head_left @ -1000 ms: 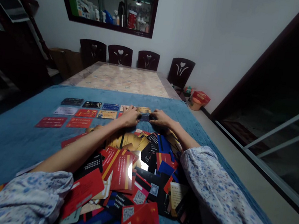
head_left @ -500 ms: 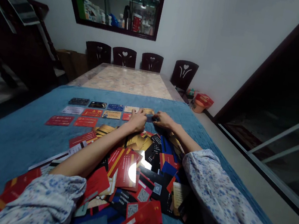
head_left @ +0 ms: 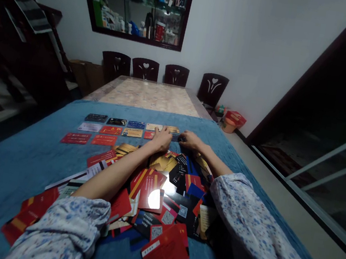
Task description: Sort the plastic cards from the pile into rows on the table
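At the far end of the laid-out cards, a dark bank card [head_left: 174,137] lies between my hands, only partly visible. My left hand [head_left: 162,139] has its bent fingers at the card's left end. Curled fingers of my right hand [head_left: 190,141] pinch its right end. Left of my hands, the second row has a red card [head_left: 149,135], half covered, and a gold card [head_left: 132,132]. Behind them run a cream card [head_left: 153,127] and another gold card [head_left: 173,129] of the back row. Under my forearms spreads a loose pile of cards [head_left: 153,183].
Two red cards [head_left: 104,139] form a third, nearer row. A blue cloth [head_left: 4,159] covers the near table; beyond it is a marble-patterned tabletop [head_left: 152,94]. Several dark chairs [head_left: 176,75] stand along the wall. At the right is a red bucket [head_left: 233,120].
The view has shifted slightly, so the scene sits a little lower and the cards further right. Both hands stay at the dark card, which lies about where it was.
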Available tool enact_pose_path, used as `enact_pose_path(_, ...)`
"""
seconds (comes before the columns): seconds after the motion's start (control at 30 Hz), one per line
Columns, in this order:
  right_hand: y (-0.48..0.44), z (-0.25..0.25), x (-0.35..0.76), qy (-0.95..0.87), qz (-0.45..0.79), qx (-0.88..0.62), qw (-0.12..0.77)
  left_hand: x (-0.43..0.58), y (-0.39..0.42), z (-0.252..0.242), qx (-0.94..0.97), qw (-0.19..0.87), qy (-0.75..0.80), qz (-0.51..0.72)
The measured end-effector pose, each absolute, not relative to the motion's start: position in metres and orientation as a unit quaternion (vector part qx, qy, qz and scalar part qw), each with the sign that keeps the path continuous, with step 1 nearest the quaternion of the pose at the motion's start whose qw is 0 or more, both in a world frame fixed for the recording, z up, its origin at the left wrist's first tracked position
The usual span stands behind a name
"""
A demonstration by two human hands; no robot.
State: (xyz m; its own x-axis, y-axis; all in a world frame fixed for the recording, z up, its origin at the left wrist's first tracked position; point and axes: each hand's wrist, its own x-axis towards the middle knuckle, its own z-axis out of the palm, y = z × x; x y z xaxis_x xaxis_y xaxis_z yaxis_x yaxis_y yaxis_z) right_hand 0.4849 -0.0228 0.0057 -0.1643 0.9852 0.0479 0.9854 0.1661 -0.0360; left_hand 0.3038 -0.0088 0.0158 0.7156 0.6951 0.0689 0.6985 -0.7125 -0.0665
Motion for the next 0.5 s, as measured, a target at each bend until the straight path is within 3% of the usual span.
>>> enact_pose_path(0.5, -0.098, 0.013, 0.497, -0.776, -0.025, -0.627, 0.064, 0.301, -0.051, 0.023, -0.937, 0.025, -0.344, -0.054)
